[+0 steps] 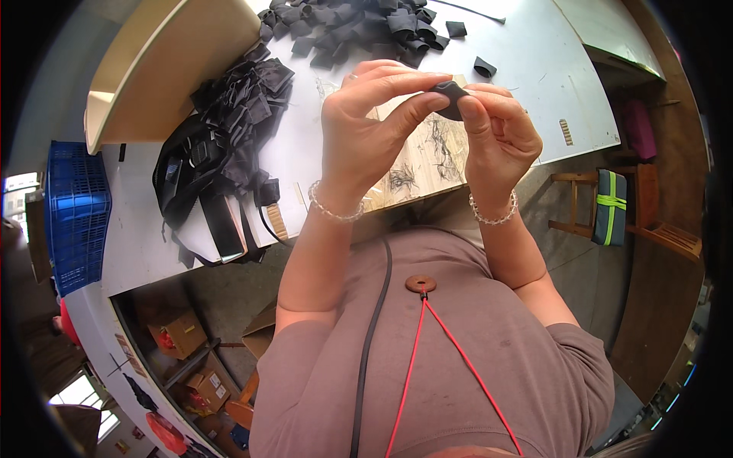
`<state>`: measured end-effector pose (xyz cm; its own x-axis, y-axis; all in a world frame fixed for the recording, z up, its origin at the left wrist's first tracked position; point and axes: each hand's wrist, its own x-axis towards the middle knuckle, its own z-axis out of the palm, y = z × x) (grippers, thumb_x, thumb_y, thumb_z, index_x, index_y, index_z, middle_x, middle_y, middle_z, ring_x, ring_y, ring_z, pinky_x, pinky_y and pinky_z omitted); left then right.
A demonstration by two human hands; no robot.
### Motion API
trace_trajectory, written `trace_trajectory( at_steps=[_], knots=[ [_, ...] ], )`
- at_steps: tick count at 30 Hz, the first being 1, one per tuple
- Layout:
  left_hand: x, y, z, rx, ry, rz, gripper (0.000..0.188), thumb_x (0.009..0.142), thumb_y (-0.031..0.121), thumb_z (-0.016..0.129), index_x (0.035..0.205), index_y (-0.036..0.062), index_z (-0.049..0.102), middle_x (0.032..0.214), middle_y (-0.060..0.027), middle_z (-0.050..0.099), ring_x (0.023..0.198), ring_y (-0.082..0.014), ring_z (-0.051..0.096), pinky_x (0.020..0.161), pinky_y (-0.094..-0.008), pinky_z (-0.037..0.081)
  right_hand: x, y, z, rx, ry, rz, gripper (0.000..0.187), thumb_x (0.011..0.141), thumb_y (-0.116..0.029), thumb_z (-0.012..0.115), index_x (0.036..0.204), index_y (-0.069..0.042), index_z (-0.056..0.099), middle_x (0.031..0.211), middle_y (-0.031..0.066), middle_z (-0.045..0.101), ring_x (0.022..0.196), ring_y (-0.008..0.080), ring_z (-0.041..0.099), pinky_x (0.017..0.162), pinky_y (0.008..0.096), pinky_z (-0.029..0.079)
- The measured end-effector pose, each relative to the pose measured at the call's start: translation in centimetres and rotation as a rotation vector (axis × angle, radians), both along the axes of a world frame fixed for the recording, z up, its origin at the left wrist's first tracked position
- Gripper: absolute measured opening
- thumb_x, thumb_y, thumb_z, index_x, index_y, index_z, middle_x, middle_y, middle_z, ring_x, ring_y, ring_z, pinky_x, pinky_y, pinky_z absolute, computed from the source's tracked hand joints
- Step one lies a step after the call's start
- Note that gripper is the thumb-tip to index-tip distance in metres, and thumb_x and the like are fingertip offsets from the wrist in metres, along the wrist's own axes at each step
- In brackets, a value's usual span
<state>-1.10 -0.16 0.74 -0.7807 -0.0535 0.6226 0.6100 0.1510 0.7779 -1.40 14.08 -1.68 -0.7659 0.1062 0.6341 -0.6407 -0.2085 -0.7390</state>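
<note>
Between both hands, raised above the table's front edge, is a small black fabric piece [450, 99]. My left hand [374, 114] pinches its left end between thumb and forefinger. At its other end, the thumb and fingers of my right hand [498, 126] are closed on the same piece. Part of the piece is hidden by the fingertips. Beyond the hands lies a heap of similar black fabric pieces [359, 27], with one loose piece [484, 67] to its right. Under the hands, a wooden board [416, 172] carries dark thread scraps.
A pile of black fabric strips [252, 99] covers the table's left side, by a curved beige panel [168, 69]. A blue plastic basket [76, 221] stands farther left. Cardboard boxes [179, 336] sit on shelving below. To the right is a wooden stool with a green-strapped cushion [608, 208].
</note>
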Motion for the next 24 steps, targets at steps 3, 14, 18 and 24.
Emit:
trace_trajectory(
  at_steps=[3, 14, 18, 24],
  knots=[
    [0.2, -0.1, -0.5, -0.062, -0.040, 0.002, 0.016, 0.074, 0.014, 0.073, 0.089, 0.0095, 0.073, 0.082, -0.0017, 0.069, 0.081, -0.0161, 0.058, 0.075, -0.0276, 0.044, 0.3, -0.1, -1.0, -0.034, -0.026, 0.027, 0.009, 0.080, 0.003, 0.066, 0.088, 0.004, 0.063, 0.087, 0.0112, 0.064, 0.079, 0.0157, 0.058, 0.070, 0.0252, 0.047],
    [-0.6, -0.6, -3.3, 0.263, -0.104, -0.128, 0.012, 0.078, 0.008, 0.069, 0.089, 0.0038, 0.070, 0.083, -0.0030, 0.068, 0.082, -0.0154, 0.057, 0.072, -0.0260, 0.048, 0.4, -1.4, -0.2, 0.106, -0.012, -0.022, 0.011, 0.076, 0.003, 0.069, 0.084, 0.003, 0.062, 0.082, 0.0094, 0.063, 0.075, 0.0145, 0.059, 0.066, 0.0239, 0.047],
    [-0.9, -0.8, -3.2, 0.197, -0.078, -0.195, 0.013, 0.084, 0.009, 0.065, 0.093, -0.0002, 0.067, 0.092, -0.0095, 0.066, 0.090, -0.0161, 0.056, 0.079, -0.0286, 0.046, 0.5, -1.3, -0.2, 0.183, -0.036, -0.042, 0.010, 0.077, 0.002, 0.069, 0.083, 0.003, 0.061, 0.081, 0.0089, 0.063, 0.073, 0.0147, 0.058, 0.065, 0.0244, 0.047],
    [-0.5, -0.5, -1.5, 0.102, -0.025, -0.081, 0.018, 0.076, 0.015, 0.073, 0.091, 0.0052, 0.070, 0.088, -0.0051, 0.067, 0.090, -0.0183, 0.057, 0.081, -0.0306, 0.044, 0.5, -0.6, 0.2, 0.176, -0.001, -0.092, 0.007, 0.078, 0.002, 0.067, 0.082, 0.002, 0.062, 0.080, 0.0089, 0.062, 0.072, 0.0150, 0.058, 0.063, 0.0250, 0.046]
  ],
)
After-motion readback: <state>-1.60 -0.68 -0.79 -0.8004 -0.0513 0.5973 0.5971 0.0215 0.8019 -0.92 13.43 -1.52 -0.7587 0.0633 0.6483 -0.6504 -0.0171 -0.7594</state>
